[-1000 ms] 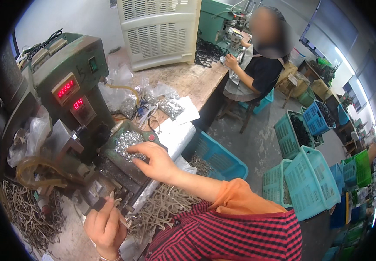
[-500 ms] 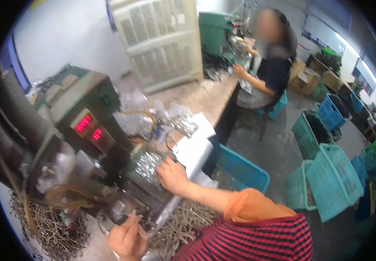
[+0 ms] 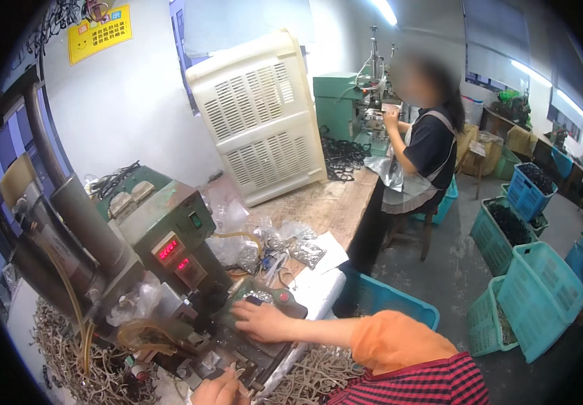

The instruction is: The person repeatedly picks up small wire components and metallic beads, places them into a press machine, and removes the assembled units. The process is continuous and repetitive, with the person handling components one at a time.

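My left hand (image 3: 218,390) is at the lower edge, its fingers pinched on a small grey metal piece (image 3: 239,373) beside the machine's metal work bed (image 3: 212,361). Most of this piece is hidden by the fingers. My right hand (image 3: 263,322), on an arm in an orange sleeve, is at the near side of a green box (image 3: 295,309) with a red button and a black part on top. Small shiny silvery bits (image 3: 256,295) lie on the box by its fingers. These fingers are bent downward and close together; whatever is between them cannot be made out.
Heaps of grey metal pieces lie left (image 3: 68,358) and near (image 3: 315,372). The green machine housing (image 3: 156,209) has red lit displays. Plastic bags (image 3: 237,253) and a white crate (image 3: 257,121) stand behind. A co-worker (image 3: 419,135) sits far right; turquoise crates (image 3: 541,297) stand on the floor.
My head view has tilted up, so everything sits lower in the picture. My right hand has shifted from the silvery bits toward the machine. My left hand keeps its pinch near the work bed.
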A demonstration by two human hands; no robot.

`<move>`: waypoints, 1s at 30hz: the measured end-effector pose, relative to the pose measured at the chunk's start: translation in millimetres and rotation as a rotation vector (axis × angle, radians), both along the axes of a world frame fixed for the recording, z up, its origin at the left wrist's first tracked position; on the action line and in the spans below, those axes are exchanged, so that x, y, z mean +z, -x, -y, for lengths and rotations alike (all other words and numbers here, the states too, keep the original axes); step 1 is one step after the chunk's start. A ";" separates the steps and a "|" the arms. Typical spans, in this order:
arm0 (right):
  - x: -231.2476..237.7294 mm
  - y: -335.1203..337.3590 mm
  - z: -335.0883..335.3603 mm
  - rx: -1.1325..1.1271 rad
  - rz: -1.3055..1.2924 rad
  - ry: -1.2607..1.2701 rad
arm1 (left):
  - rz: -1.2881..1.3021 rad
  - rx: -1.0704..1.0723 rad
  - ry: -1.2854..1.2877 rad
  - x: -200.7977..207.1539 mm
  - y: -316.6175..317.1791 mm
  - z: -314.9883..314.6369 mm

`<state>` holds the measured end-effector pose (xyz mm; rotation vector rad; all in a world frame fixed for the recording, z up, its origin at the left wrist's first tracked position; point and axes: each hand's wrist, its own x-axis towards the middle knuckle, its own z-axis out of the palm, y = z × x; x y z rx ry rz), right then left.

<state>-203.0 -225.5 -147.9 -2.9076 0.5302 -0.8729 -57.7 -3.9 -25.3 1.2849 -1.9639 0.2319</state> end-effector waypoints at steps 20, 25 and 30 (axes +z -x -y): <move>-3.0 5.8 -15.3 -0.237 0.608 -0.254 | -0.062 -0.036 0.009 -6.4 -0.3 2.2; -6.3 5.4 -11.3 -0.224 0.627 -0.292 | -0.021 -0.022 0.033 -2.5 2.5 3.2; -11.5 4.0 -11.7 -0.241 0.608 -0.265 | -0.046 0.018 -0.042 -3.4 0.6 -3.0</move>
